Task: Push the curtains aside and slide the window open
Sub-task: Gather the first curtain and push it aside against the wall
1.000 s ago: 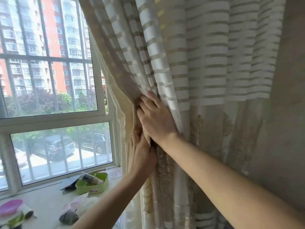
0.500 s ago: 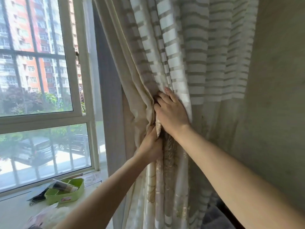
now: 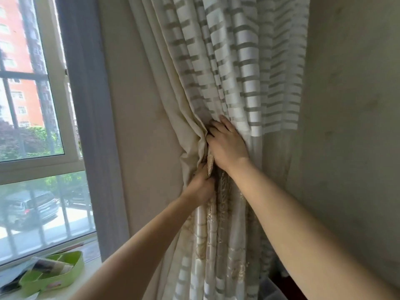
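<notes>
A cream curtain (image 3: pixel 238 68) with white and grey stripes hangs bunched against the wall on the right, beside the window (image 3: pixel 28 105). My right hand (image 3: pixel 227 146) presses flat on the gathered folds at mid height. Just below it my left hand (image 3: pixel 200 187) grips the bundle, with its fingers buried in the fabric. A patterned gold strip of cloth shows between the two hands. The white-framed window panes on the left are uncovered and look shut.
A bare beige wall strip (image 3: pixel 142 131) separates the window from the curtain. A grey-green wall (image 3: pixel 350 126) stands to the right. On the sill at the lower left lies a green tray (image 3: pixel 56 273) with papers in it. Cars and buildings show outside.
Both hands have carried the curtain bundle further right, off the window and onto the wall. More wall shows and the view has turned right.
</notes>
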`<act>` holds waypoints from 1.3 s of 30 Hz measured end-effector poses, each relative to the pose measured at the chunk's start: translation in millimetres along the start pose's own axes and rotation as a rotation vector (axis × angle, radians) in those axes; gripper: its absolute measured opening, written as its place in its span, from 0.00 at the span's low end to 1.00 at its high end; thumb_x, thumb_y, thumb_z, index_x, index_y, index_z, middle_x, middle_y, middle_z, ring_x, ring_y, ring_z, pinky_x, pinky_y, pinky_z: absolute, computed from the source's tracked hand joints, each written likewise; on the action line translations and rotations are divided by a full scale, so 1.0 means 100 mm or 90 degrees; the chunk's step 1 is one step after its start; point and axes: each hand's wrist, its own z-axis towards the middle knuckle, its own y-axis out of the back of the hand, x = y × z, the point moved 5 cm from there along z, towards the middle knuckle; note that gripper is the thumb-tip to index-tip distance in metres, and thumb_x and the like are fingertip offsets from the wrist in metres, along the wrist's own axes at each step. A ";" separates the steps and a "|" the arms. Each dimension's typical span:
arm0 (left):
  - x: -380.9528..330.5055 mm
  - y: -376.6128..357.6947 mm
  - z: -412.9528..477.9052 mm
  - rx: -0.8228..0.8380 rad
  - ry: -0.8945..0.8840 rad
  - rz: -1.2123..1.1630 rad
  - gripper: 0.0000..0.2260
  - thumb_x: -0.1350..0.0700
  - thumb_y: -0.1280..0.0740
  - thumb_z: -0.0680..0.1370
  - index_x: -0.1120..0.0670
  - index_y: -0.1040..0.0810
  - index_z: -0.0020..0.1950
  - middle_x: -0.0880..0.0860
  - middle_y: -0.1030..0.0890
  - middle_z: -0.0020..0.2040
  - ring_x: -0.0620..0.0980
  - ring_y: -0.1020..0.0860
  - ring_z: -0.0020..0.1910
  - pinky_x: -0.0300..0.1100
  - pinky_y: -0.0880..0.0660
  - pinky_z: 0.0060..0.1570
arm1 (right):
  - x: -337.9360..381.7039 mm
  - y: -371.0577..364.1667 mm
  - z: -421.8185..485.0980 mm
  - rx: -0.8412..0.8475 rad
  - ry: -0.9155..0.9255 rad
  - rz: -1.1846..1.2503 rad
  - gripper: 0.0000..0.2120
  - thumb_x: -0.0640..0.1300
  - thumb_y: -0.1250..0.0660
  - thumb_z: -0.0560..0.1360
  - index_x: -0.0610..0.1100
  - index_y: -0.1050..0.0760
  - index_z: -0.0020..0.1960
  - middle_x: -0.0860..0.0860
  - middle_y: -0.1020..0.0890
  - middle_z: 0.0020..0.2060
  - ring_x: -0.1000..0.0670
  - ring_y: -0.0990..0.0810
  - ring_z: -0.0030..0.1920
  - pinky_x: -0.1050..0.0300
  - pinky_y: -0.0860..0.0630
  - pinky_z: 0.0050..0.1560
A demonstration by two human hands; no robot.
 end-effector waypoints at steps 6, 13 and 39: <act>0.02 -0.36 0.26 0.045 0.028 -0.024 0.34 0.63 0.46 0.67 0.60 0.35 0.75 0.61 0.30 0.73 0.57 0.35 0.75 0.56 0.39 0.75 | -0.38 -0.19 -0.07 0.036 -0.040 -0.022 0.19 0.46 0.47 0.81 0.44 0.23 0.66 0.48 0.25 0.69 0.47 0.40 0.76 0.50 0.60 0.78; 0.01 -0.85 0.48 0.093 0.023 -0.089 0.24 0.61 0.45 0.69 0.43 0.32 0.63 0.44 0.25 0.60 0.43 0.28 0.63 0.40 0.34 0.64 | -0.83 -0.43 -0.23 0.078 -0.090 -0.044 0.20 0.44 0.48 0.82 0.44 0.25 0.68 0.47 0.27 0.70 0.46 0.40 0.76 0.49 0.58 0.78; 0.32 -0.58 0.19 0.071 0.120 -0.091 0.19 0.62 0.41 0.73 0.71 0.27 0.61 0.76 0.26 0.58 0.74 0.30 0.62 0.65 0.32 0.60 | -0.34 -0.45 -0.28 0.100 -0.156 -0.087 0.20 0.45 0.48 0.83 0.42 0.27 0.70 0.46 0.29 0.72 0.46 0.41 0.76 0.47 0.59 0.78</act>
